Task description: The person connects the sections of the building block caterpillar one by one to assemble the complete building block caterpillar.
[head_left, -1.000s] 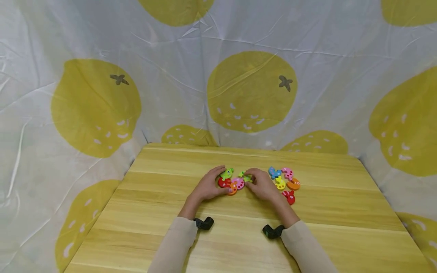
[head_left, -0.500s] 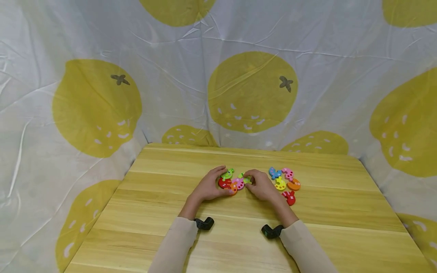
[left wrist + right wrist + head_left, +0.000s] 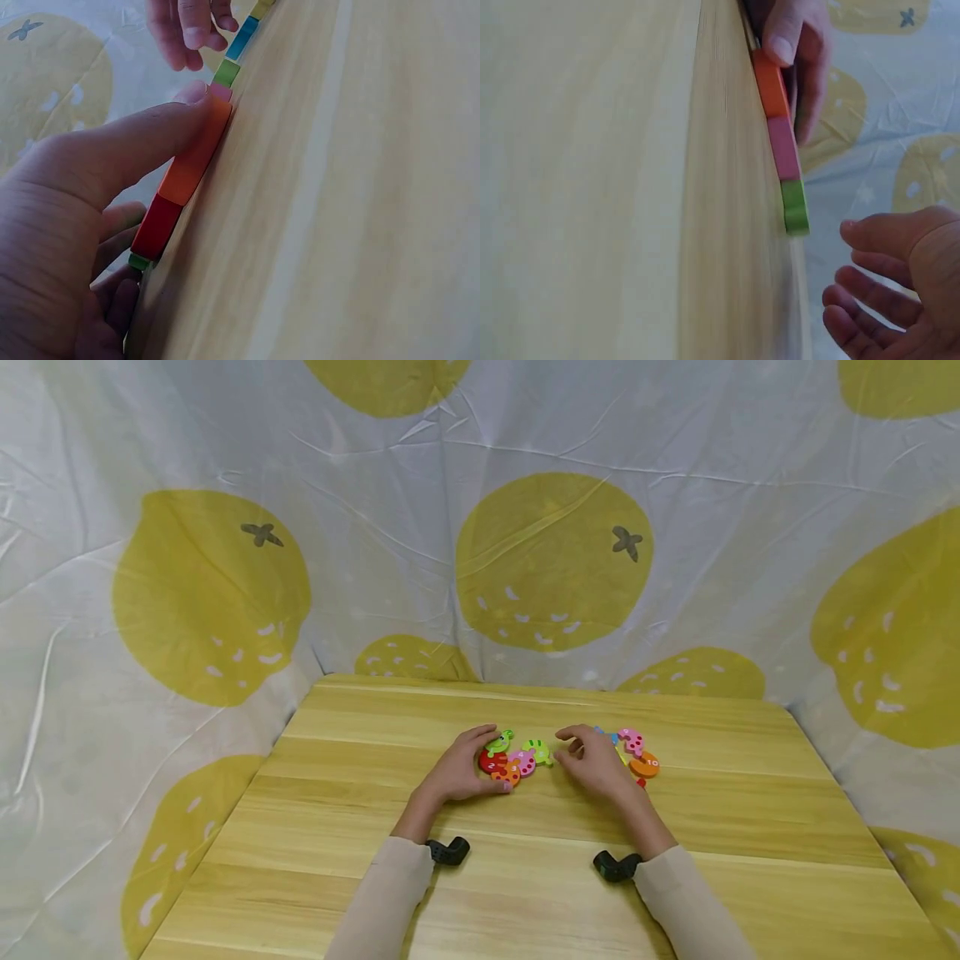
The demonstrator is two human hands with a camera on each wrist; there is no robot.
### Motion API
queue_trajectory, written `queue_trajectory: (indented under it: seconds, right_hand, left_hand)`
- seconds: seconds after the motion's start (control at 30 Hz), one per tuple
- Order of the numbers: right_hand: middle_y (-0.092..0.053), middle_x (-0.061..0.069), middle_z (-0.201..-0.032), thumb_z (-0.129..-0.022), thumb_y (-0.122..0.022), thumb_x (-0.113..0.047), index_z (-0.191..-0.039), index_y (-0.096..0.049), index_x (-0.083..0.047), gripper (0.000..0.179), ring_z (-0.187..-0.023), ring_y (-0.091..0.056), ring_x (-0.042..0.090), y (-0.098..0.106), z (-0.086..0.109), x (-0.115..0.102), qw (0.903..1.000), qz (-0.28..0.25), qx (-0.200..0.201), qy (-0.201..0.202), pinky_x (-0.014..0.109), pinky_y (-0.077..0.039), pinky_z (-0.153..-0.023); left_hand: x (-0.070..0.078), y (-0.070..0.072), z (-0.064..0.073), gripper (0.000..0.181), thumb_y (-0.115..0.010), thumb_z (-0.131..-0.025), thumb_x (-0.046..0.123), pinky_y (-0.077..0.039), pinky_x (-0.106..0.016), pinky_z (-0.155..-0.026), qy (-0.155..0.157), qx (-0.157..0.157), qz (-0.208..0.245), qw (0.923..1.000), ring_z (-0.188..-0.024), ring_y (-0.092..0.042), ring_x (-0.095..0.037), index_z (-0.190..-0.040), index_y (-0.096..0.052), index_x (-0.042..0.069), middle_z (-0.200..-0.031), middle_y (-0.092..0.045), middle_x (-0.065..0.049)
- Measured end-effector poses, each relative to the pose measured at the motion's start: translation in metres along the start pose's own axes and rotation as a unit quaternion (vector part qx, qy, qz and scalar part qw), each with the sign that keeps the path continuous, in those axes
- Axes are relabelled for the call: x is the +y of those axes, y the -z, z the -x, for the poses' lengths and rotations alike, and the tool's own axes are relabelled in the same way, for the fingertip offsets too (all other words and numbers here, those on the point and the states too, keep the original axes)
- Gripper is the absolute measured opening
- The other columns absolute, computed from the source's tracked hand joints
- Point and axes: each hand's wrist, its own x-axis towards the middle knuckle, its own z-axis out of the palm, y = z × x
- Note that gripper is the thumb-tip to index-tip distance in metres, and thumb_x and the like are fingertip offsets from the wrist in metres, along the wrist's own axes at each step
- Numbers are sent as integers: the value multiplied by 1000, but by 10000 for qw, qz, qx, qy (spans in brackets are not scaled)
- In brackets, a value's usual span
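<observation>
A curved row of caterpillar number puzzle pieces lies on the wooden table, joined: a smiling green head [image 3: 498, 743], a red piece [image 3: 491, 762], an orange piece [image 3: 508, 773], a pink piece [image 3: 524, 762] and a light green piece [image 3: 536, 750] at the right end. My left hand [image 3: 456, 768] grips the row from the left, thumb against the orange edge [image 3: 196, 161], fingers round by the head. Holding nothing, my right hand [image 3: 596, 766] hovers just right of the light green piece, fingers loosely bent and apart from its edge [image 3: 795, 208].
Loose puzzle pieces lie right of and partly behind my right hand: a pink one [image 3: 632, 741], an orange one [image 3: 646, 764] marked 10, and partly hidden blue, yellow and red ones. A lemon-print cloth [image 3: 555, 560] hangs behind the table [image 3: 375, 718].
My right hand pressed the light green piece to the pink one, then let go and moved right, now covering part of the loose pieces. My left hand stayed in place.
</observation>
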Motion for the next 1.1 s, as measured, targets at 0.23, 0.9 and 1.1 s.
queue_trajectory:
  seconds: [0.23,0.9,1.1]
  right_hand:
    - [-69,17,-111,-93,-76,-21,-127,-70,-1,40,-96,-63,29,18,0,20,9986,352,389,-41,44,-55,-83]
    - [-61,25,-132,-90,-76,-8,-129,-68,1,40,-109,-64,39,31,-3,39,9948,1008,137,-24,55,-54,-95]
    - [-60,28,-136,-91,-79,-20,-139,-59,4,58,-119,-61,45,29,-7,38,9958,916,39,-76,59,-51,-100]
  left_hand:
    - [-1,-1,0,105,-88,-71,60,-33,-51,-124,112,18,-7,9999,-155,-30,-27,-157,-46,18,-166,-36,0]
    - [-1,-6,0,105,-88,-69,62,-35,-54,-122,120,163,137,9997,-154,-32,-30,-155,-48,17,-164,-38,-2]
    - [-1,-4,-1,104,-88,-69,62,-35,-52,-122,206,310,96,9993,-153,-34,-29,-154,-49,17,-164,-39,-2]
